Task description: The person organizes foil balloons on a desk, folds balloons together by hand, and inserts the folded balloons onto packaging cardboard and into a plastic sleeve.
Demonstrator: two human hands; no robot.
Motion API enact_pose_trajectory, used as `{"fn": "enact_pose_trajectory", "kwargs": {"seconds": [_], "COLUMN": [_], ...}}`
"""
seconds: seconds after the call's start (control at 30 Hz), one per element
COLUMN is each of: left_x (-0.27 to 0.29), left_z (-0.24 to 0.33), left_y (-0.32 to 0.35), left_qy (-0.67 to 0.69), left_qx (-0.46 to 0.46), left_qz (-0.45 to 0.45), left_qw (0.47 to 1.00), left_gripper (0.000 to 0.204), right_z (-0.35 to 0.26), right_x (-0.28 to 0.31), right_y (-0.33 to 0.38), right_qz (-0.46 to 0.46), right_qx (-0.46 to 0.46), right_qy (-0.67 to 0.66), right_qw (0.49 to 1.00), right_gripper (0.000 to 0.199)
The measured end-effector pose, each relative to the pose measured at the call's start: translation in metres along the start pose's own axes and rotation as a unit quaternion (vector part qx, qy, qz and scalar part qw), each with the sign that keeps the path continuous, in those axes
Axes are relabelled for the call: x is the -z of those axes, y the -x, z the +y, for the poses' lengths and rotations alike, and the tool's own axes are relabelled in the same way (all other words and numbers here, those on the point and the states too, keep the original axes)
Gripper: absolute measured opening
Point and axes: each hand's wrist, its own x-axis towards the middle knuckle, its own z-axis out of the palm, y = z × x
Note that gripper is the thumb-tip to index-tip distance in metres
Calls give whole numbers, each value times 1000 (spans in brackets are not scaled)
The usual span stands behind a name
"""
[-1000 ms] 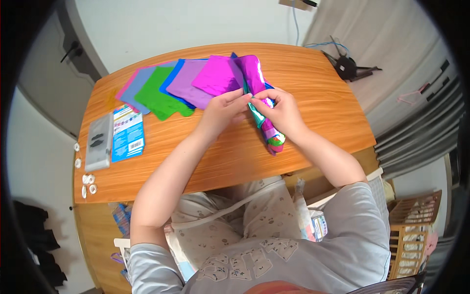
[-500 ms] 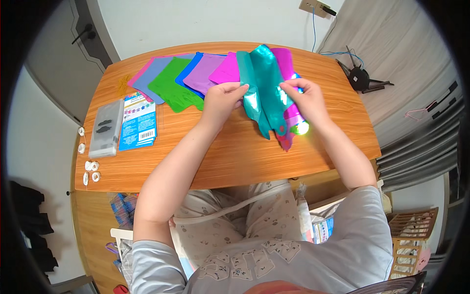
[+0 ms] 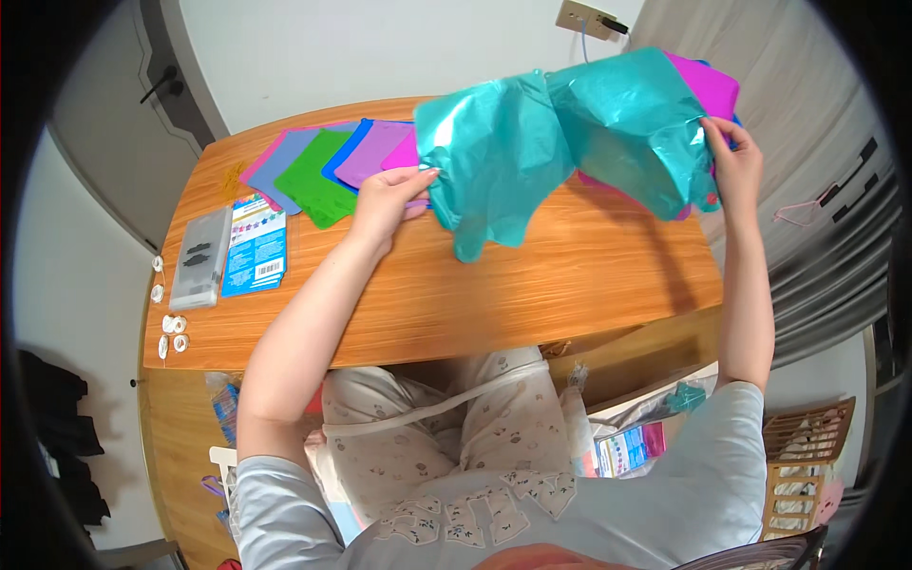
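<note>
A flat, shiny teal foil balloon [image 3: 503, 152] is stretched wide above the far right part of the table, pinched in at its middle. My left hand [image 3: 388, 204] grips its left edge between thumb and fingers. My right hand [image 3: 736, 166] pinches its right edge, close to a magenta foil piece [image 3: 711, 85] behind it; whether that piece is also held I cannot tell. To the left, flat foil pieces lie overlapped in a fan: green [image 3: 323, 180], grey-blue [image 3: 287, 171], lilac [image 3: 375, 152] and others. The teal sheet hides the fan's right end.
On the wooden table [image 3: 380, 313] at left lie a clear plastic case [image 3: 201, 261], a blue printed card pack [image 3: 255, 256], white ribbon rolls [image 3: 175, 324] and a small gold heap [image 3: 233, 178]. A wall socket [image 3: 584, 19] with a plug is beyond the table.
My hands have moved apart, the right one to the right and up. The teal balloon, folded before, is now spread wide and raised.
</note>
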Motion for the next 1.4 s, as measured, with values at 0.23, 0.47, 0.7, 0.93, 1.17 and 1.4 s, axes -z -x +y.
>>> {"fn": "enact_pose_trajectory", "kwargs": {"seconds": [0.23, 0.47, 0.7, 0.93, 1.17, 1.4], "left_x": [-53, -139, -184, -112, -26, 25], "left_z": [12, -7, -16, 14, 4, 5], "left_y": [-1, -24, -5, 101, 205, 239], "left_qy": [48, 153, 36, 98, 77, 58], "left_qx": [82, 38, 91, 207, 195, 160], "left_qz": [33, 13, -23, -160, -183, -42], "left_qw": [995, 987, 995, 960, 961, 984], "left_gripper": [23, 18, 26, 81, 97, 73], "right_z": [45, 30, 37, -13, -59, -94], "right_x": [153, 178, 136, 24, -42, -51], "right_y": [-58, -18, 57, 172, 230, 241], "right_qz": [139, 192, -43, -127, -296, -347], "right_qx": [58, 362, 671, 848, 798, 806], "right_qy": [172, 284, 249, 135, -120, -46], "right_qw": [974, 867, 697, 496, 511, 477], "right_gripper": [27, 10, 18, 19, 11, 8]}}
